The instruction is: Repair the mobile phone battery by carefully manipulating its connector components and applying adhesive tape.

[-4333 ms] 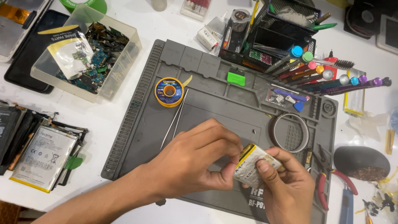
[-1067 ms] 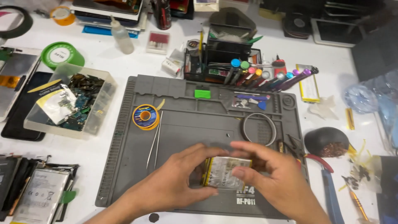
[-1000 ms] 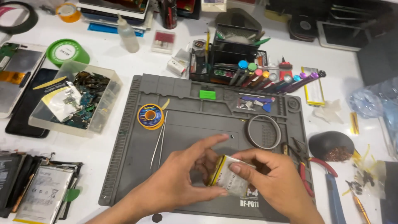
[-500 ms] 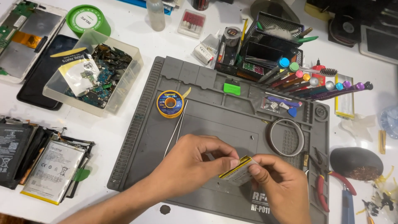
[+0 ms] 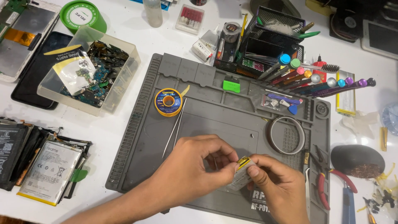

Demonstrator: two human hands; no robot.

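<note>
Both hands pinch a small flat pale battery with a yellow edge (image 5: 242, 172) low over the near part of the grey silicone work mat (image 5: 215, 124): the left hand (image 5: 188, 172) closes thumb and forefinger on its left side, and the right hand (image 5: 277, 188) grips its right corner. A clear plastic bag with a yellow label strip (image 5: 74, 70) lies in the clear plastic parts tray (image 5: 124, 79) at far left. The thin steel tweezers (image 5: 175, 126) lie just beyond the left hand, with bare mat between them and the clear tape ring (image 5: 286, 135).

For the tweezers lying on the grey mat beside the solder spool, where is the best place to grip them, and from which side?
Pinch the tweezers across their two thin arms near mid-length, coming straight down from above. They lie flat on the grey mat, running diagonally, with the tips apparently toward the solder spool. The left hand sits closest to the lower end.
</note>
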